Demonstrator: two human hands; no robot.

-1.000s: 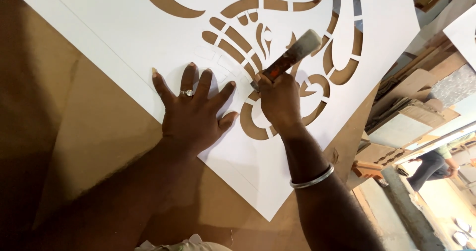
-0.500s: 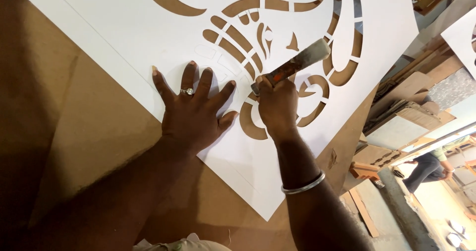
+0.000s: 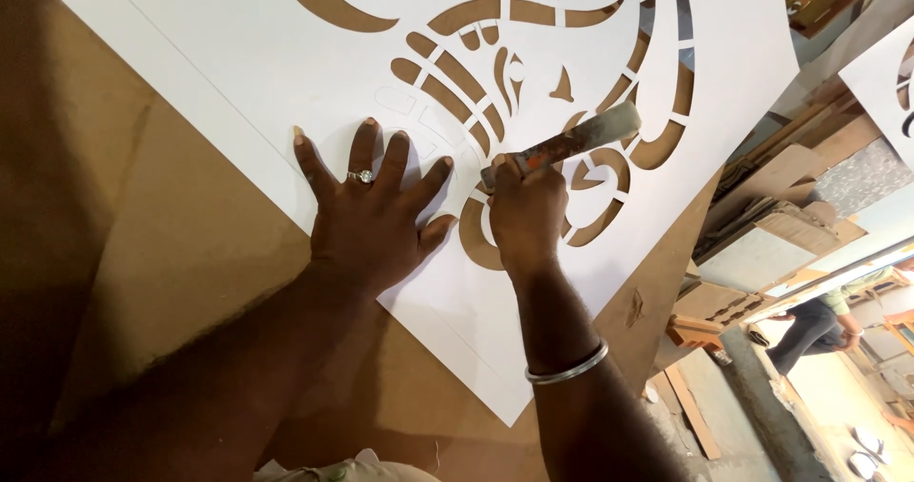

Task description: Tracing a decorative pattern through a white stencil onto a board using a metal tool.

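The left hand (image 3: pixel 373 217) wears a silver ring (image 3: pixel 360 177) with a stone. A plain silver bangle (image 3: pixel 567 368) circles the right wrist. Both forearms are bare.

A large white stencil sheet (image 3: pixel 238 54) lies flat on a brown board, filling the upper half of the frame, one corner pointing toward the lower middle. Curved, leaf-like shapes are cut through it around the upper centre, the brown showing through. A flat metal file (image 3: pixel 571 142), grey and worn, lies tilted across the cut-outs right of centre, its broad end raised toward the upper right.
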